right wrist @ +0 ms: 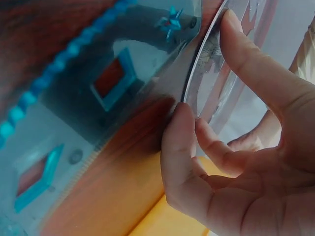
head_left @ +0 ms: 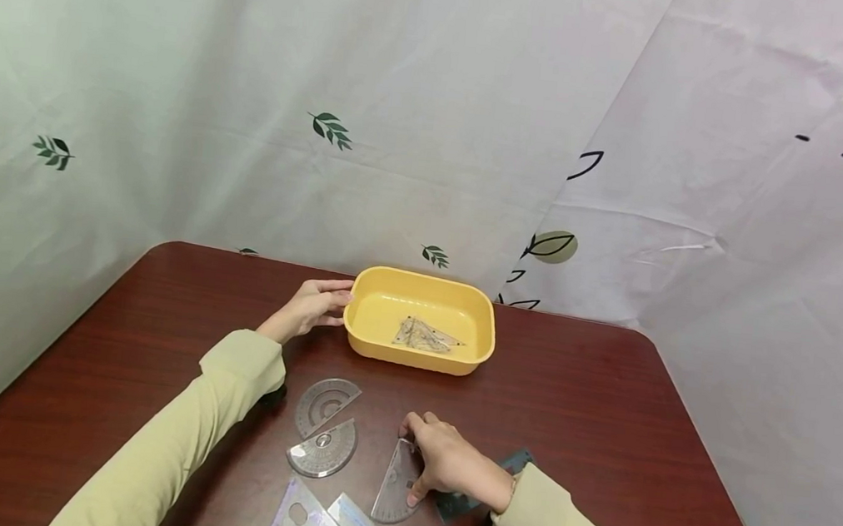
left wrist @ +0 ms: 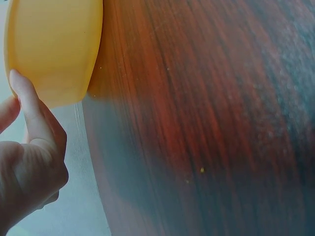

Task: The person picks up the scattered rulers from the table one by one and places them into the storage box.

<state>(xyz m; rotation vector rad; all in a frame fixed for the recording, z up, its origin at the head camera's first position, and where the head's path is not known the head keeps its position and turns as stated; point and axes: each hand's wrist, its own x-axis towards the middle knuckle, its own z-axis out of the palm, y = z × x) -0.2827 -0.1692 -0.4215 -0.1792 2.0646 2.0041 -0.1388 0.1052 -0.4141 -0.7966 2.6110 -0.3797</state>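
My left hand [head_left: 306, 307] is at the left end of a yellow plastic basin [head_left: 416, 361]. Its fairly straight fingers touch the basin's end wall, also seen in the left wrist view [left wrist: 37, 128]. Inside the basin lie several small clear set squares [head_left: 426, 337]. With thumb and fingers, my right hand [head_left: 449, 462] grips a clear protractor [head_left: 396, 486] by its edges, low over the table. The right wrist view shows the protractor [right wrist: 209, 54] tilted up between thumb and fingertips. Beneath the right wrist is a bluish see-through stencil ruler [head_left: 456, 507] with diamond cutouts, partly hidden.
Two more clear protractors [head_left: 322, 448] lie left of the right hand, one slightly overlapping the other. Nearer me are a purple-tinted set square [head_left: 294, 519] and a clear straight ruler [head_left: 361, 525]. A white patterned cloth [head_left: 418, 129] hangs behind the brown table [head_left: 589, 411].
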